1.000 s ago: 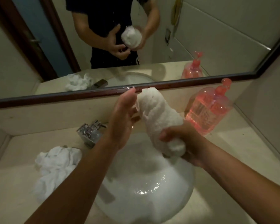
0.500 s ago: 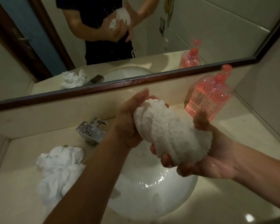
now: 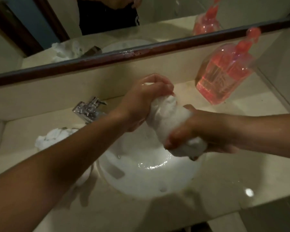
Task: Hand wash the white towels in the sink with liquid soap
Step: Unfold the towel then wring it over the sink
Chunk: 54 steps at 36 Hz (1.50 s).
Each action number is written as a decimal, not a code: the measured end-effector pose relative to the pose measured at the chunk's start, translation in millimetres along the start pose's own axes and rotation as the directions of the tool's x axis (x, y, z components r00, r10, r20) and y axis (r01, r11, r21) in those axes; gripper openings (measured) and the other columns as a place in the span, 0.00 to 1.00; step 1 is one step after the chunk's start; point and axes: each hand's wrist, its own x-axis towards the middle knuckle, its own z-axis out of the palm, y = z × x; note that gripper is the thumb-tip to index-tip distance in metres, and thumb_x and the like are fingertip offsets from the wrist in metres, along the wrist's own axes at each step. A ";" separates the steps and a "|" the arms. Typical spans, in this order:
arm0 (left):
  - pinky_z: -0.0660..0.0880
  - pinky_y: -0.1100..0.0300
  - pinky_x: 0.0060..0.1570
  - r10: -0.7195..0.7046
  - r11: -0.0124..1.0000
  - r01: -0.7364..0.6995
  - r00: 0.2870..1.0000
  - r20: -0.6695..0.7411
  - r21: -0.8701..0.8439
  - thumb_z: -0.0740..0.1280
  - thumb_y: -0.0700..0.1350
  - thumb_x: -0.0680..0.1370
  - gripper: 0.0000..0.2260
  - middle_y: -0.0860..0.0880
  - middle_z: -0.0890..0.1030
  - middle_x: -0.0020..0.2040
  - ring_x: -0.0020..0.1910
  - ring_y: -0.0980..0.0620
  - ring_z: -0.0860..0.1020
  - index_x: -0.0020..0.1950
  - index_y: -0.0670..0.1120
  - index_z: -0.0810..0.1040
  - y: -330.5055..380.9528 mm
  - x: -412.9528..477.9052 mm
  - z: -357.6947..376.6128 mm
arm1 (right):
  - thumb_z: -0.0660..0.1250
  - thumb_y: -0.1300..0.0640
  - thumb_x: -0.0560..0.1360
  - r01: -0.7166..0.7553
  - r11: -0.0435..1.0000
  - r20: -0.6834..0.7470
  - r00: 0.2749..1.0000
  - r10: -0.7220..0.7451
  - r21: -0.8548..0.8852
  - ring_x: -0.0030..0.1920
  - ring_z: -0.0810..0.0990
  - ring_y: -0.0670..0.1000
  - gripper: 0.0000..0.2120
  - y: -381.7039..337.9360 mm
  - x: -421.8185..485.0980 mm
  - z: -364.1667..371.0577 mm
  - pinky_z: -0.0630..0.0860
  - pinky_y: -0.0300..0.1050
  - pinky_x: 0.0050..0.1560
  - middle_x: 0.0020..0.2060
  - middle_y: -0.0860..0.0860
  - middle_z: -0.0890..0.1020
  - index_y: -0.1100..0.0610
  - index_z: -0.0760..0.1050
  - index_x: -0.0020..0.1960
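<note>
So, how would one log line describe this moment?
phase: wringing | left hand: grips towel top | right hand: grips towel bottom | where: above sink | spare towel: on counter

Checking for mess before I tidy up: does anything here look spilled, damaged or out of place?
Only small things: the mirror frame looks scuffed and wet near its middle, and a crumpled towel is heaped on the counter beside the sink.
</note>
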 end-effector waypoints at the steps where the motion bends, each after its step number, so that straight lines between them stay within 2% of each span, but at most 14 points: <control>1: 0.76 0.56 0.39 0.004 0.999 -0.003 1.000 -0.025 0.053 0.70 0.40 0.68 0.03 0.46 0.82 0.35 0.38 0.45 0.80 0.40 0.45 0.81 -5.0 5.6 -3.0 | 0.85 0.62 0.60 0.004 1.000 -0.068 0.998 -0.004 -0.002 0.35 0.83 0.53 0.29 0.9 5.2 2.3 0.76 0.46 0.32 0.34 0.53 0.83 0.55 0.78 0.58; 4: 0.74 0.58 0.38 0.026 0.978 -0.014 0.998 -0.057 0.207 0.70 0.41 0.67 0.03 0.50 0.82 0.33 0.36 0.49 0.79 0.40 0.44 0.81 -15.2 22.1 -9.7 | 0.84 0.62 0.63 0.026 1.000 -0.256 0.966 -0.026 -0.003 0.37 0.82 0.56 0.26 7.2 24.6 9.8 0.75 0.46 0.31 0.40 0.55 0.82 0.56 0.73 0.54; 9: 0.75 0.63 0.34 0.087 0.922 -0.054 0.994 -0.068 0.382 0.70 0.43 0.68 0.02 0.53 0.83 0.32 0.32 0.57 0.80 0.39 0.45 0.81 -29.1 44.1 -12.6 | 0.86 0.55 0.57 0.041 0.999 -0.385 0.922 -0.031 0.019 0.35 0.83 0.53 0.47 20.7 57.0 5.9 0.75 0.45 0.29 0.49 0.57 0.79 0.59 0.60 0.67; 17: 0.76 0.58 0.40 0.114 0.876 -0.048 0.988 -0.109 0.480 0.69 0.45 0.69 0.04 0.54 0.83 0.32 0.35 0.54 0.80 0.34 0.51 0.82 -53.9 67.2 -5.7 | 0.82 0.61 0.70 0.046 0.999 -0.487 0.873 -0.029 0.024 0.36 0.80 0.49 0.40 37.9 74.9 -3.9 0.72 0.41 0.24 0.46 0.53 0.76 0.60 0.57 0.67; 26: 0.76 0.65 0.35 0.084 0.948 -0.039 0.988 -0.129 0.316 0.68 0.41 0.68 0.04 0.53 0.83 0.31 0.32 0.58 0.79 0.36 0.45 0.82 -42.8 60.9 1.3 | 0.79 0.61 0.73 0.066 0.997 -0.216 0.975 -0.058 0.029 0.41 0.86 0.49 0.16 34.0 51.4 -26.0 0.83 0.49 0.36 0.41 0.49 0.86 0.50 0.80 0.56; 29: 0.77 0.62 0.36 0.035 0.960 0.017 0.983 -0.181 0.279 0.72 0.40 0.69 0.02 0.52 0.84 0.33 0.33 0.56 0.80 0.37 0.46 0.83 -35.5 58.8 4.2 | 0.83 0.58 0.71 0.134 0.974 -0.257 0.950 -0.179 -0.185 0.48 0.87 0.51 0.23 32.0 42.4 -27.6 0.88 0.56 0.46 0.50 0.53 0.87 0.51 0.79 0.62; 34: 0.77 0.62 0.33 -0.095 0.987 0.134 0.932 -0.351 0.089 0.77 0.42 0.70 0.10 0.49 0.84 0.37 0.33 0.54 0.81 0.49 0.43 0.85 -23.5 53.6 14.9 | 0.88 0.38 0.57 0.094 0.702 -0.348 0.817 -0.460 -0.706 0.68 0.78 0.54 0.65 36.0 40.5 -19.0 0.77 0.53 0.65 0.72 0.51 0.74 0.55 0.56 0.83; 37: 0.80 0.56 0.38 -0.306 0.952 0.276 0.854 -0.421 -0.133 0.78 0.47 0.74 0.12 0.48 0.83 0.40 0.37 0.48 0.83 0.53 0.43 0.84 -20.9 52.1 15.1 | 0.86 0.37 0.60 -0.050 0.490 -0.348 0.767 -0.539 -0.870 0.70 0.73 0.62 0.73 38.6 43.9 -12.5 0.76 0.59 0.65 0.74 0.59 0.69 0.57 0.42 0.86; 40: 0.84 0.42 0.55 -0.383 0.912 0.280 0.842 -0.379 -0.300 0.80 0.53 0.65 0.16 0.45 0.84 0.48 0.45 0.43 0.84 0.48 0.48 0.81 -17.6 43.4 14.0 | 0.87 0.43 0.64 -0.082 0.477 -0.382 0.721 -0.577 -0.875 0.66 0.73 0.63 0.72 37.3 49.5 -8.9 0.78 0.63 0.61 0.68 0.59 0.73 0.51 0.34 0.85; 43: 0.83 0.47 0.52 -0.292 0.947 0.200 0.860 -0.419 -0.250 0.79 0.57 0.68 0.21 0.44 0.84 0.51 0.48 0.44 0.84 0.54 0.46 0.81 -8.1 33.3 9.1 | 0.82 0.55 0.65 0.031 0.589 -0.403 0.701 -0.589 -0.807 0.56 0.80 0.61 0.56 32.7 48.4 -9.7 0.81 0.58 0.50 0.57 0.56 0.78 0.52 0.49 0.81; 46: 0.75 0.56 0.42 -0.185 0.980 0.161 0.954 -0.237 -0.117 0.73 0.64 0.73 0.20 0.49 0.83 0.40 0.38 0.52 0.82 0.47 0.48 0.81 11.7 13.7 -0.9 | 0.82 0.58 0.64 0.213 0.780 -0.411 0.752 -0.515 -0.588 0.47 0.82 0.52 0.38 18.4 26.9 -6.1 0.81 0.49 0.42 0.50 0.48 0.80 0.52 0.67 0.68; 50: 0.78 0.53 0.51 -0.023 0.995 0.009 0.990 -0.139 -0.102 0.72 0.62 0.75 0.25 0.44 0.83 0.53 0.47 0.49 0.82 0.63 0.45 0.82 11.2 -0.9 -12.9 | 0.75 0.62 0.60 0.509 0.832 -0.208 0.858 -0.470 0.221 0.44 0.82 0.56 0.25 9.4 3.7 5.9 0.81 0.49 0.38 0.45 0.61 0.84 0.61 0.80 0.57; 52: 0.79 0.45 0.60 0.009 0.974 -0.011 1.000 -0.012 -0.228 0.77 0.62 0.71 0.37 0.42 0.81 0.64 0.59 0.43 0.82 0.75 0.47 0.74 4.1 -1.6 -10.5 | 0.75 0.58 0.58 0.338 0.713 0.045 0.887 -0.459 0.614 0.40 0.82 0.58 0.26 15.2 2.8 11.5 0.80 0.47 0.32 0.44 0.63 0.82 0.64 0.83 0.55; 54: 0.78 0.39 0.67 0.043 0.935 0.012 0.988 0.148 -0.354 0.84 0.63 0.63 0.48 0.44 0.76 0.74 0.69 0.41 0.79 0.79 0.55 0.68 -0.1 2.4 -7.2 | 0.78 0.53 0.62 0.121 0.647 0.289 0.822 -0.491 0.753 0.42 0.84 0.57 0.27 20.4 5.2 15.5 0.80 0.46 0.35 0.46 0.61 0.83 0.64 0.83 0.59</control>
